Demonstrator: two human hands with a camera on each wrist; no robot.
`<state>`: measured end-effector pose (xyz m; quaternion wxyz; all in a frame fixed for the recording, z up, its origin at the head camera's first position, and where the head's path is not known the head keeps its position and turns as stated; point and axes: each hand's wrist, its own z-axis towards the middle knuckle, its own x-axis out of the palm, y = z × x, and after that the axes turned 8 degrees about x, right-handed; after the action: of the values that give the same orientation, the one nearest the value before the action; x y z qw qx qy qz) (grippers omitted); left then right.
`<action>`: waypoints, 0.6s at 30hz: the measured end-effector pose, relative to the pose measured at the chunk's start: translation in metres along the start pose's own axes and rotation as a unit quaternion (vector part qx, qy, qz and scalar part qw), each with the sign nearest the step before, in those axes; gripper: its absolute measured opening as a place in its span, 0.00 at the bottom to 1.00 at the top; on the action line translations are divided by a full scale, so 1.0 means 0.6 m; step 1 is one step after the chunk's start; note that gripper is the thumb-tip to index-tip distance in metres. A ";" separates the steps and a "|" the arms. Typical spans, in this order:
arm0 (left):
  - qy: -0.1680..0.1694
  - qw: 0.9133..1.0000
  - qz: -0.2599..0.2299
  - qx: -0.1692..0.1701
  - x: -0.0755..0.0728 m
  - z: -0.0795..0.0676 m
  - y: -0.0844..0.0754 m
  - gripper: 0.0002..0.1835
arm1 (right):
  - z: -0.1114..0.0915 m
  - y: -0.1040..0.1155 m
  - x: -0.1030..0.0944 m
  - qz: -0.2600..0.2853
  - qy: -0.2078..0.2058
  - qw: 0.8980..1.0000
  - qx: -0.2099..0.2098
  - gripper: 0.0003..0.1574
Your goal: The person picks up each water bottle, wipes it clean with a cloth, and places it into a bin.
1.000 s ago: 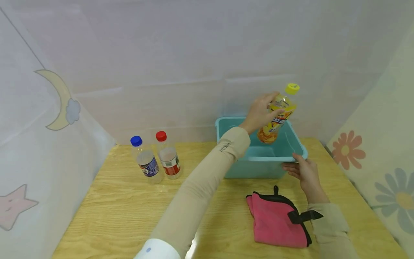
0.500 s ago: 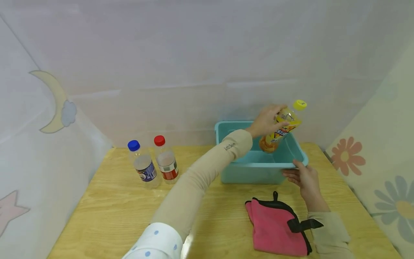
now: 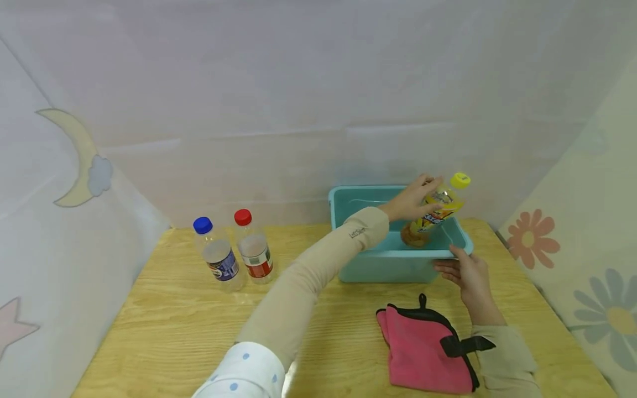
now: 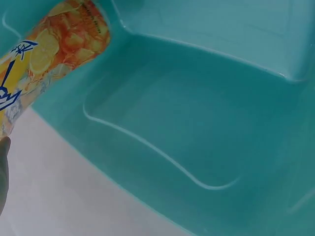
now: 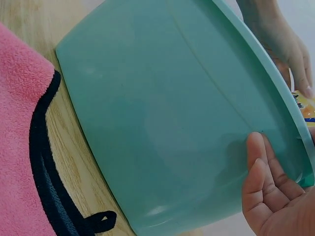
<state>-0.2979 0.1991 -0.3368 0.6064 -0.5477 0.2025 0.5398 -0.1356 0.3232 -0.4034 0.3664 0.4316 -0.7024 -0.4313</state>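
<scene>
My left hand (image 3: 413, 200) grips a clear drink bottle (image 3: 432, 216) with a yellow cap, tilted, its base down inside the teal bin (image 3: 358, 254). In the left wrist view the bottle (image 4: 59, 49) shows an orange and lemon label above the bin's floor (image 4: 187, 113); whether its base touches cannot be told. At the bin's front right corner, my right hand (image 3: 470, 273) holds the rim, thumb on top and fingers curled beneath. The right wrist view shows those curled fingers (image 5: 263, 182) against the outer wall of the bin (image 5: 157, 108).
A folded pink cloth (image 3: 428, 348) with black edging lies in front of the bin. Two clear bottles stand at the left, one with a blue cap (image 3: 203, 225), the other with a red cap (image 3: 243, 216). A white sheet (image 3: 259, 110) hangs behind the wooden table (image 3: 164, 337).
My left hand has lowered the yellow-capped bottle deeper into the bin and slightly to the right. The right hand keeps its hold on the rim. The head view has shifted a little.
</scene>
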 end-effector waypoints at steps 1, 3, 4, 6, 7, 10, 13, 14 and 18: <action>0.001 1.000 0.001 0.001 0.002 -0.003 0.002 0.35 | 0.000 0.000 0.001 0.000 0.001 1.000 0.000 0.21; 0.009 1.000 0.004 -0.005 0.006 -0.007 0.004 0.35 | 0.001 0.000 0.003 -0.001 0.003 1.000 0.000 0.21; 0.014 1.000 0.006 -0.010 0.008 -0.009 0.005 0.35 | 0.001 0.000 0.004 -0.001 0.005 1.000 0.000 0.21; 0.027 0.999 0.020 -0.019 0.012 -0.010 0.007 0.35 | 0.001 0.000 0.005 -0.004 0.006 1.000 -0.001 0.21; 0.034 0.999 0.024 -0.022 0.014 -0.009 0.008 0.35 | 0.001 0.000 0.005 -0.005 0.005 1.000 -0.002 0.21; 0.056 0.997 0.031 -0.030 0.018 -0.006 0.009 0.35 | 0.001 0.002 0.006 -0.005 0.008 1.000 -0.004 0.21; 0.065 0.997 0.015 -0.032 0.020 -0.004 0.007 0.35 | -0.002 0.004 0.006 -0.003 0.013 1.000 -0.004 0.19; 0.068 0.997 0.012 -0.036 0.020 -0.003 0.006 0.36 | -0.003 0.005 0.006 -0.003 0.014 1.000 -0.004 0.18; 0.089 0.994 0.015 -0.057 0.021 -0.004 0.004 0.39 | -0.005 0.007 0.005 -0.003 0.016 1.000 -0.001 0.18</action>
<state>-0.2951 0.2021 -0.3489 0.5459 -0.6241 0.2326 0.5083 -0.1352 0.3205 -0.3978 0.3767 0.4404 -0.6943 -0.4267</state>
